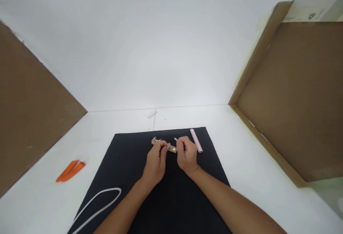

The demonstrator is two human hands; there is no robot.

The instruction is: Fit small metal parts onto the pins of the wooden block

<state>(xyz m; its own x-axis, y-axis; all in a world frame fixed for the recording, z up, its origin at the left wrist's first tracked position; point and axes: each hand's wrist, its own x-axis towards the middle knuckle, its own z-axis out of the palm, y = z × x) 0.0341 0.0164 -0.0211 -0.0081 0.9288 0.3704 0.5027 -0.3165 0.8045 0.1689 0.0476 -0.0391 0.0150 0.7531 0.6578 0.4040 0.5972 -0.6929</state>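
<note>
My left hand is closed, with thumb and forefinger pinching near a small greyish disc. Right beside the disc is a small tan piece with a white dot, and its right end meets the fingers of my right hand. That hand is closed too. A short white tip shows just above the right fingers; whether they grip it is unclear. Behind the left knuckles, a second small tan piece with greyish parts is partly hidden. Everything here is over a black mat.
A pale pink tube lies right of my right hand. Orange strips rest on the white table at left, and a white cable loops over the mat's lower left. A crumpled white scrap sits near the wall. Brown boards flank both sides.
</note>
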